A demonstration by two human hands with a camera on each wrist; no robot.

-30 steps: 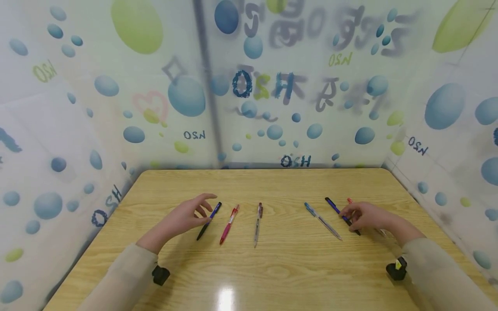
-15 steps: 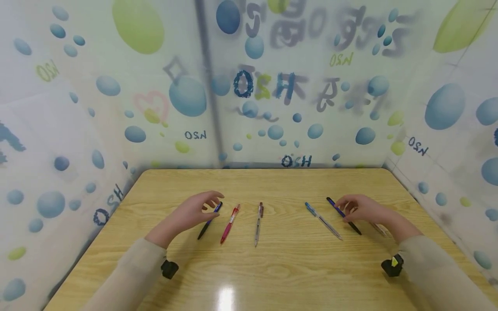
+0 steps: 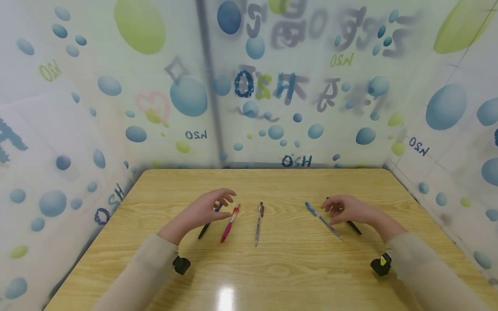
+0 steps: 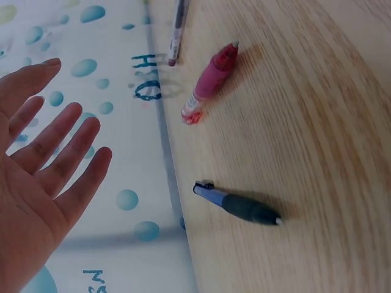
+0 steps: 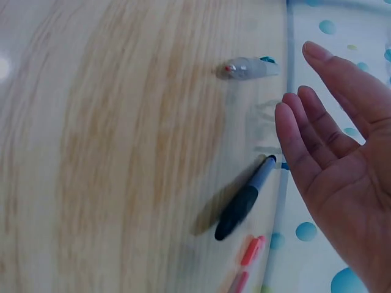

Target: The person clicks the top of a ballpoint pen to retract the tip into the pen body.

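Note:
My left hand (image 3: 200,211) hovers above a blue and black pen (image 3: 204,230) and a red pen (image 3: 228,225), its fingers loosely spread with nothing in them. To the right of these lies a clear pen with a brown top (image 3: 258,224). Over on the other side, my right hand (image 3: 350,209) hangs relaxed and holds nothing. A clear pen with a light blue top (image 3: 324,221) is near its fingertips. Another blue and black pen (image 5: 243,204) lies partly hidden under this hand in the head view. A red-capped pen (image 5: 248,253) shows only in the right wrist view.
The pens rest on a wood-grain table (image 3: 292,268), its far edge meeting a bubble-patterned curtain (image 3: 253,129). Similar curtains stand along the left and right sides. Each wrist carries a small black camera.
My left hand has shifted right, from the blue and black pen toward the red one. The right hand has moved left, toward the light blue pen. The pens have stayed put.

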